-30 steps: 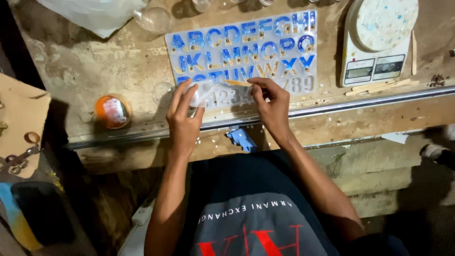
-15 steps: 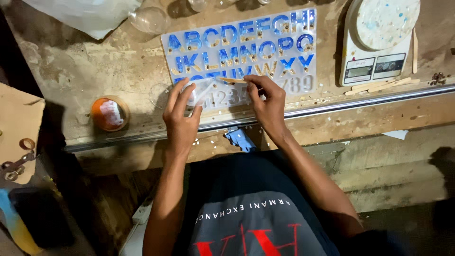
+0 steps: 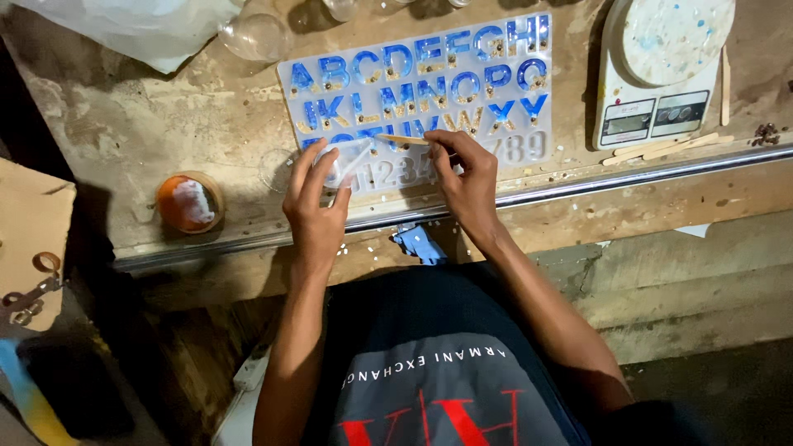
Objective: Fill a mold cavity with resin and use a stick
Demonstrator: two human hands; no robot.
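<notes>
A clear silicone mould [image 3: 417,91] with letter and number cavities lies on the worn bench; the letters hold blue resin with gold flecks. My left hand [image 3: 318,202] tilts a small clear plastic cup [image 3: 347,161] over the mould's lower left rows. My right hand [image 3: 467,182] pinches a thin wooden stick [image 3: 405,140] that points left, its tip over the cavities beside the cup. Both hands rest over the number row and partly hide it.
A white digital scale [image 3: 661,70] stands at the right, with wooden sticks [image 3: 661,149] below it. An orange-rimmed round tub [image 3: 190,202] sits at the left. Clear cups [image 3: 256,35] and a plastic bag [image 3: 124,25] lie behind. A metal rail [image 3: 619,177] edges the bench.
The view has shifted slightly. Both hands stay at the mould's lower rows, with the cup and the stick moved only a little.
</notes>
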